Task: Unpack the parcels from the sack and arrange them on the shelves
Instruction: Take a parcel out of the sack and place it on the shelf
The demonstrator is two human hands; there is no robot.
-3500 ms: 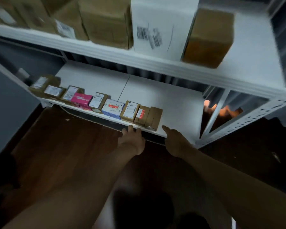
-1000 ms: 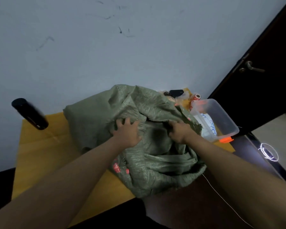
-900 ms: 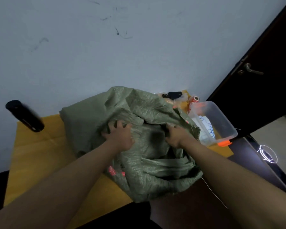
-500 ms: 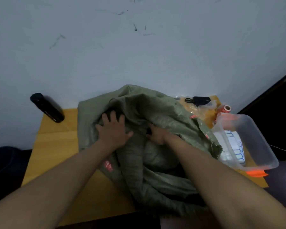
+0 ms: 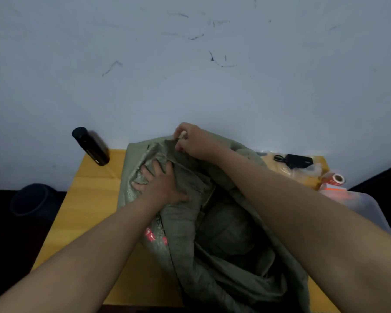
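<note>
Pale blue-grey wall (image 5: 190, 75) fills the upper half, scuffed with a few dark marks. Below it, a yellow worktop (image 5: 88, 211) pushed against the wall. Olive-green woven sack (image 5: 224, 256) slumped across the middle of the worktop, heavily creased, mouth facing the person and dark inside; red print on its near left side. No parcels visible; contents of the sack cannot be made out. Both bare forearms reach in from the near edge. Left hand (image 5: 158, 184) lies flat on the upper left of the sack, fingers spread, pressing the fabric down. Right hand (image 5: 194, 141) is at the far top edge of the sack, close to the wall, fingers curled and pinching a fold of the fabric at the rim. The two hands are near each other but apart. Clear plastic tub (image 5: 366, 206) with an orange clip sits at the right end of the worktop, partly hidden by the right forearm. Dark round bin (image 5: 29, 199) on the floor left of the worktop. Black bottle (image 5: 90, 146) stands at the back left corner, beside the sack, not touching. Small black pouch (image 5: 296, 160) on crinkled clear wrapping at the back right. Red-and-white tape roll (image 5: 334, 179) just behind the tub.
</note>
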